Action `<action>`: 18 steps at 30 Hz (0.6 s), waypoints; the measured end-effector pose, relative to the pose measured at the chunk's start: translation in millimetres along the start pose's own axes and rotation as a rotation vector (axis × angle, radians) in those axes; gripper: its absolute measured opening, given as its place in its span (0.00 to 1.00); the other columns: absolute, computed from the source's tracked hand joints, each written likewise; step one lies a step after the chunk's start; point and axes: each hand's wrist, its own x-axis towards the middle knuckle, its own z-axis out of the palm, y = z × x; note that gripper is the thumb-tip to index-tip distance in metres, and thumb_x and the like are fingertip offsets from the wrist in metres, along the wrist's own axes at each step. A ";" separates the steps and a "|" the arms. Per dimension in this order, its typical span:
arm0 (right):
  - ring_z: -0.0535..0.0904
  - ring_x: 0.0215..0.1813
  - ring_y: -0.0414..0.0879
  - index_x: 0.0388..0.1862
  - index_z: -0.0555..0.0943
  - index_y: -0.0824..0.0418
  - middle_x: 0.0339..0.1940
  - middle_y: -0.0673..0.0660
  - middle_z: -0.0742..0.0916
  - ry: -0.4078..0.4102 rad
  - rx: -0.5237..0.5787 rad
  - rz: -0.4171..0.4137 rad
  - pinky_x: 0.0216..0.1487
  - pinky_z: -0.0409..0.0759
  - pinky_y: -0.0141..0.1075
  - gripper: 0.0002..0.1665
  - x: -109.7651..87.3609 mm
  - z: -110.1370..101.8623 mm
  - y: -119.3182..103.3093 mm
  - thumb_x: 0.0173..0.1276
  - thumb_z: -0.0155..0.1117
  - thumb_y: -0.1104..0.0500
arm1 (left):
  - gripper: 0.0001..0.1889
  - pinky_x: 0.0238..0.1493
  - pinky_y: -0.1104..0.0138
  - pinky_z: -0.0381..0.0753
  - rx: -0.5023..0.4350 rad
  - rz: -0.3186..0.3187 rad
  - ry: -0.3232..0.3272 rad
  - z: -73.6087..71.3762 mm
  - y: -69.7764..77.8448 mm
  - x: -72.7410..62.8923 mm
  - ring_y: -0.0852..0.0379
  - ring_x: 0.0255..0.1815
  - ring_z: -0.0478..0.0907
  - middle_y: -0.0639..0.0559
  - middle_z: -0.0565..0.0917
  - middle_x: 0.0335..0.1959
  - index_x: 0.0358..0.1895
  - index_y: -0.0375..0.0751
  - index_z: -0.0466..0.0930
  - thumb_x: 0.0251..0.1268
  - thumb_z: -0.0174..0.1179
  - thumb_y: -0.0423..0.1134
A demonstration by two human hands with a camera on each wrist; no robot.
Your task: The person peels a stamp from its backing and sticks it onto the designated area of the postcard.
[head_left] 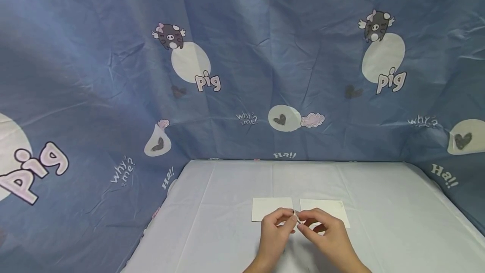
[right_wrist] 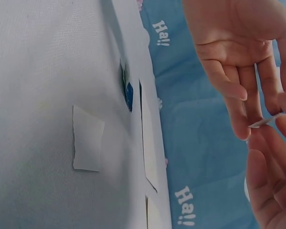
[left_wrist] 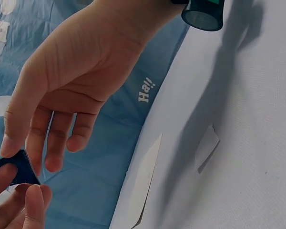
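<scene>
Both hands meet over the table and pinch a small flat piece of what looks like paper (left_wrist: 23, 168), dark blue on one face in the left wrist view. The right wrist view shows its thin pale edge. My left hand (head_left: 275, 231) holds it between thumb and index finger, the other fingers loosely bent. From the other side, my right hand (head_left: 325, 231) grips it with thumb and fingertips. Fingers cover part of the piece. Just beyond the hands lie two white rectangular cards, a left one (head_left: 265, 205) and a right one (head_left: 327, 207).
On the white tabletop (head_left: 212, 231), nearer than the cards, lie a small white paper piece with uneven edges (right_wrist: 88, 140) and a small blue-and-green piece (right_wrist: 128, 95). A blue printed cloth (head_left: 235, 66) hangs behind the table and along its sides.
</scene>
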 end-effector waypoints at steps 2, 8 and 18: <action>0.85 0.38 0.39 0.43 0.87 0.40 0.38 0.39 0.88 0.023 -0.008 0.005 0.33 0.83 0.35 0.12 0.7 -0.4 -0.1 0.63 0.76 0.55 | 0.04 0.34 0.61 0.87 0.008 0.013 -0.014 0.0 0.2 -0.3 0.54 0.42 0.86 0.51 0.88 0.40 0.38 0.43 0.87 0.65 0.63 0.33; 0.86 0.38 0.42 0.40 0.88 0.44 0.36 0.42 0.89 0.033 0.091 0.141 0.35 0.85 0.36 0.05 2.2 -2.8 -0.6 0.66 0.73 0.54 | 0.14 0.32 0.63 0.86 -0.006 0.057 -0.018 1.7 -1.3 -1.3 0.50 0.39 0.86 0.50 0.87 0.38 0.39 0.44 0.87 0.58 0.60 0.22; 0.86 0.35 0.48 0.41 0.88 0.58 0.38 0.54 0.89 0.044 0.246 0.276 0.31 0.86 0.41 0.07 5.2 -7.0 -3.5 0.68 0.71 0.56 | 0.14 0.36 0.64 0.87 -0.061 0.128 -0.050 4.1 -1.2 -4.0 0.49 0.39 0.85 0.45 0.84 0.39 0.45 0.41 0.88 0.57 0.67 0.22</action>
